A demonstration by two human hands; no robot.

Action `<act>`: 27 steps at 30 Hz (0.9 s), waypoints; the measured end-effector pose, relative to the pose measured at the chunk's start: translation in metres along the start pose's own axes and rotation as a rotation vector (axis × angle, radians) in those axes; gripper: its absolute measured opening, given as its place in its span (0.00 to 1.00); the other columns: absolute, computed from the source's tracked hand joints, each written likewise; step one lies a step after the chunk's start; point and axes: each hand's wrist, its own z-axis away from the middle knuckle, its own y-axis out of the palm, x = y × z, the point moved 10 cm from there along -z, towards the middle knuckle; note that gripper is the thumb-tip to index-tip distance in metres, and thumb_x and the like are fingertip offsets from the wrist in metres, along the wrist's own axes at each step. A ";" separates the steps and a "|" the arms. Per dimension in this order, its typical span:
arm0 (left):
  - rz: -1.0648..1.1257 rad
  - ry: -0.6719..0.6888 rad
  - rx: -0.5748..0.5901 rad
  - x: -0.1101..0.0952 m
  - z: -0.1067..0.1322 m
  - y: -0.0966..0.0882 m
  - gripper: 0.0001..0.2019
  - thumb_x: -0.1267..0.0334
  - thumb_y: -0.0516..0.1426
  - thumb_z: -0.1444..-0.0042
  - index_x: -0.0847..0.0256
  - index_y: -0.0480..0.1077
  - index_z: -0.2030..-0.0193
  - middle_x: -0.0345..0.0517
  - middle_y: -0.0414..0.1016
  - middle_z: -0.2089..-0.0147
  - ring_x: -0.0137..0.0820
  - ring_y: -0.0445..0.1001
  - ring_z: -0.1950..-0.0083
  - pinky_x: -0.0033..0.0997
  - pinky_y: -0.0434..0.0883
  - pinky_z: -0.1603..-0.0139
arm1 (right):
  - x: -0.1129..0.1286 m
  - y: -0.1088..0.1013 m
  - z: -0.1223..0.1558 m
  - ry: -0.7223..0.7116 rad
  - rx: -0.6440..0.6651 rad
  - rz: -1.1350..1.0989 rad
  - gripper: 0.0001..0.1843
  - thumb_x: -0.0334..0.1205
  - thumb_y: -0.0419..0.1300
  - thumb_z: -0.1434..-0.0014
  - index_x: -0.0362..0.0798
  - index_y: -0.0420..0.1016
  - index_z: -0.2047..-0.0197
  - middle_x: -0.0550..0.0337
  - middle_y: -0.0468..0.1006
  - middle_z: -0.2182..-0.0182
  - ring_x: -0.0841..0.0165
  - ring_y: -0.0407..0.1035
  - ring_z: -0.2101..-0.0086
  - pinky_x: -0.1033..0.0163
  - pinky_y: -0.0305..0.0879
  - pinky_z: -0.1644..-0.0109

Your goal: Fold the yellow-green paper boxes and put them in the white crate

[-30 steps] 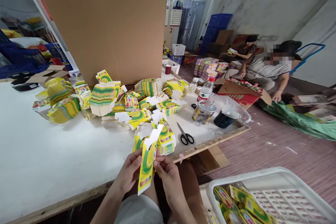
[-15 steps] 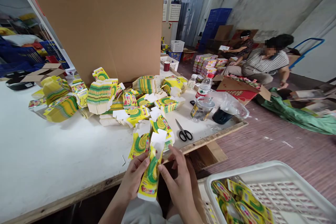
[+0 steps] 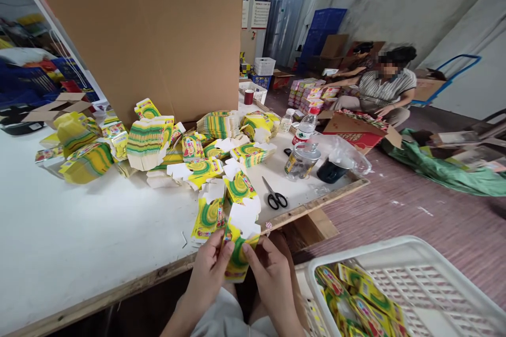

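Observation:
Between my two hands is a yellow and green printed carton (image 3: 238, 250) with white flaps at its top end, held just off the table's front edge. My left hand (image 3: 211, 266) pinches its left side, thumb on the printed face. On the right side my right hand (image 3: 272, 274) grips it the same way, its other fingers behind the carton. Just beyond lie more flat cartons (image 3: 209, 210) of the same print, some in loose overlapping piles. Black-handled scissors (image 3: 275, 197) rest on the white table (image 3: 98, 242) to the right of them.
A white plastic basket (image 3: 411, 245) with folded cartons stands at lower right. On the table are a clear jar (image 3: 302, 160), a dark mug (image 3: 332, 171), a bottle (image 3: 306, 126) and a tall cardboard sheet (image 3: 158, 37). Two people sit beyond an open red box (image 3: 351, 131).
My right hand has closed onto the carton's right side, where its fingers were spread before. The carton has turned and looks wider. One person in the background has stretched out an arm.

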 end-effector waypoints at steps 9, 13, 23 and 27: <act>0.129 -0.117 0.297 -0.011 0.016 0.010 0.26 0.54 0.64 0.41 0.50 0.66 0.37 0.52 0.80 0.45 0.44 0.80 0.49 0.39 0.74 0.50 | 0.033 -0.011 0.004 -0.196 0.171 -0.029 0.16 0.45 0.59 0.33 0.53 0.73 0.44 0.55 0.82 0.57 0.63 0.77 0.59 0.65 0.74 0.57; 0.142 -0.132 0.363 -0.014 0.020 0.019 0.21 0.54 0.66 0.44 0.52 0.71 0.45 0.49 0.84 0.54 0.40 0.81 0.57 0.33 0.72 0.57 | 0.035 -0.013 0.005 -0.171 0.211 0.047 0.11 0.47 0.57 0.32 0.49 0.75 0.61 0.60 0.77 0.70 0.67 0.73 0.70 0.68 0.69 0.67; -0.063 -0.079 0.299 -0.007 0.014 0.017 0.24 0.54 0.62 0.40 0.53 0.70 0.38 0.51 0.83 0.49 0.38 0.79 0.61 0.32 0.73 0.62 | 0.046 -0.035 0.002 -0.272 0.079 0.125 0.15 0.45 0.56 0.32 0.51 0.83 0.54 0.53 0.82 0.61 0.59 0.77 0.57 0.59 0.74 0.53; -0.069 -0.043 0.309 -0.011 0.016 0.022 0.22 0.57 0.61 0.38 0.53 0.71 0.38 0.54 0.81 0.45 0.42 0.80 0.54 0.37 0.75 0.54 | 0.033 -0.025 0.002 -0.142 0.158 0.258 0.17 0.40 0.62 0.40 0.50 0.79 0.47 0.66 0.73 0.78 0.69 0.69 0.78 0.69 0.66 0.74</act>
